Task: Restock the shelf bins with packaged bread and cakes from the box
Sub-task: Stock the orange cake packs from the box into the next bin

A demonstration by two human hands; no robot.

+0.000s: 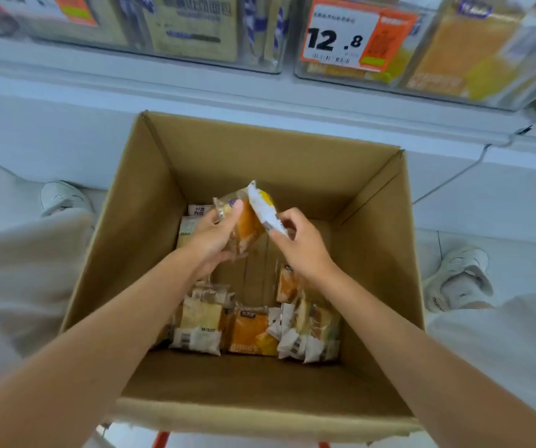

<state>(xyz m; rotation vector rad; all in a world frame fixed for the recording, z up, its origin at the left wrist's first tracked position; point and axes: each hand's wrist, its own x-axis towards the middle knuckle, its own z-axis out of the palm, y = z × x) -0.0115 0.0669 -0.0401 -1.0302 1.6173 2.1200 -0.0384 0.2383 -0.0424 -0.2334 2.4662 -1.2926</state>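
An open cardboard box (131,240) stands below the shelf, and both hands are inside it, raised above its floor and close together. The left hand (211,240) grips a cake packet (247,227), clear-wrapped with an orange-brown piece inside, fingers curled behind it and the thumb on its front. The right hand (302,244) pinches the lower end of a white and yellow packet (262,205), which leans against the cake packet and touches it. More packets lie on the box floor. Along the near wall there is a row: a pale bread packet (199,331), an orange packet (250,334) beside it, and a heap of white-ended packets (305,337) toward the near right corner. A few beige packets (189,224) sit in the far left corner, partly hidden by the left hand, and another orange-brown packet (287,282) lies under the right wrist. The middle of the floor is bare cardboard. Above the far edge of the box, a clear bin (260,59) on the shelf holds upright beige packets, and a second bin (357,79) next to it holds orange and yellow ones behind a price tag (337,37) reading 12.8.
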